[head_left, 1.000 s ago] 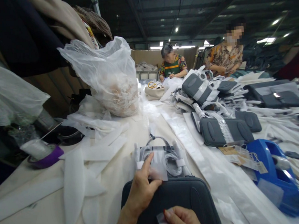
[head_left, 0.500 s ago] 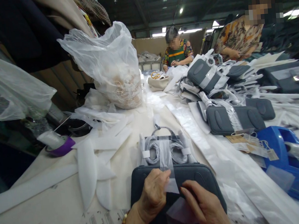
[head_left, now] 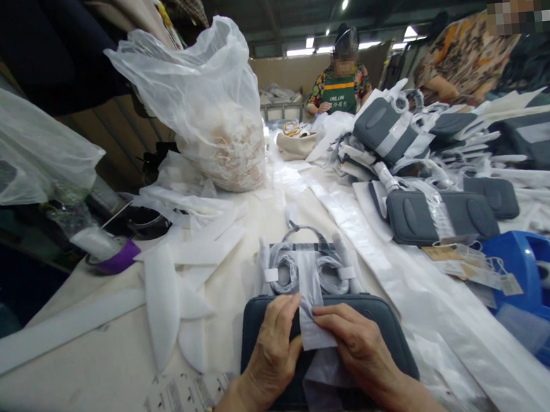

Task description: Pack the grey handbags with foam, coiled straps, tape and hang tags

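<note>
A dark blue-grey bag point(head_left: 392, 333) lies flat in front of me. Its handles point(head_left: 285, 276), wound in clear wrapping with small white bands, point away from me. Over the middle of the bag runs a translucent plastic strip point(head_left: 317, 329). My left hand point(head_left: 276, 336) has its fingers closed at the strip's left edge. My right hand point(head_left: 356, 336) pinches the strip from the right, fingers on top. A second loose piece of film point(head_left: 324, 380) lies on the bag below, partly behind my right hand.
White foam pieces point(head_left: 163, 304) and a purple tape roll point(head_left: 117, 256) are at left. A filled plastic bag point(head_left: 226, 133) stands behind. Right are a blue tape dispenser point(head_left: 524, 288), paper tags point(head_left: 465, 264) and piled wrapped bags point(head_left: 442, 212). Two people work at the back.
My right hand has moved up and left onto the strip, which now lies lower and straighter over the bag. My left hand has shifted slightly. The whole view has turned a little.
</note>
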The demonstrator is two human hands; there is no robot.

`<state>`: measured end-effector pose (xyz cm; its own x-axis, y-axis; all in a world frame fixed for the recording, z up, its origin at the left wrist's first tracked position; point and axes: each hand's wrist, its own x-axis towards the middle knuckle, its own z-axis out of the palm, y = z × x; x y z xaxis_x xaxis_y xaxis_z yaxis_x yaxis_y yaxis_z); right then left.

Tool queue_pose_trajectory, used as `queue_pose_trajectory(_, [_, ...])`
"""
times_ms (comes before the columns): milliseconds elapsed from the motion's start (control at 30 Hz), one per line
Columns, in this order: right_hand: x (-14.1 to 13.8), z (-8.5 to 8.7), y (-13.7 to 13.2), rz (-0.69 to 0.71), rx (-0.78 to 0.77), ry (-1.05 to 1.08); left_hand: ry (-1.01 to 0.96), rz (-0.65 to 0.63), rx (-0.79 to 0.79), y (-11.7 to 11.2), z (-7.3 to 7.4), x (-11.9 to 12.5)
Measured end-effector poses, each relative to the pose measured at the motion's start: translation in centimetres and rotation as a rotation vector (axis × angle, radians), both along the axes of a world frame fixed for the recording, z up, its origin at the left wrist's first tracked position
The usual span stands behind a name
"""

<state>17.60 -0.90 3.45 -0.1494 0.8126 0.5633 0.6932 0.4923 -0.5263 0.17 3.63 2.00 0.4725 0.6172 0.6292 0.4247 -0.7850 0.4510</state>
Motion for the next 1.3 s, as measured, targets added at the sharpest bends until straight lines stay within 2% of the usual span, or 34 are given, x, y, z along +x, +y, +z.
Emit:
queue_pose_trajectory(167, [-0.2, 0.3, -0.4, 0.085, 0.01, 0.032, 0.056, 0.007, 0.047, 0.1, -0.5, 0.2])
queue_pose_trajectory(533, [-1.1, 0.1, -2.6, 0.181, -0.026, 0.015, 0.097, -0.044, -0.039, 0.2, -0.2, 0.1])
queue_pose_trajectory(833, [-1.5, 0.3, -4.2, 0.233, -0.035, 0.065, 0.028, -0.139, 0.039, 0.4, 0.0, -0.1])
queue_pose_trajectory(967, [-1.4, 0.2, -4.5, 0.189, 0.025, -0.033, -0.007, -0.178, 0.075, 0.3, 0.0, -0.2])
queue_pose_trajectory(1100, [-1.5, -0.4, -5.0, 0.102, 0.147, -0.173, 0.01, -0.199, 0.154, 0.0, -0.3, -0.3])
queue_pose_trajectory(1233, [-1.5, -1.3, -5.1, 0.161, 0.121, -0.211, 0.052, -0.219, 0.262, -0.2, -0.5, -0.4])
queue_pose_trajectory(1300, [-1.2, -1.8, -5.0, 0.197, 0.103, -0.207, 0.06, -0.237, 0.262, -0.1, -0.4, -0.5])
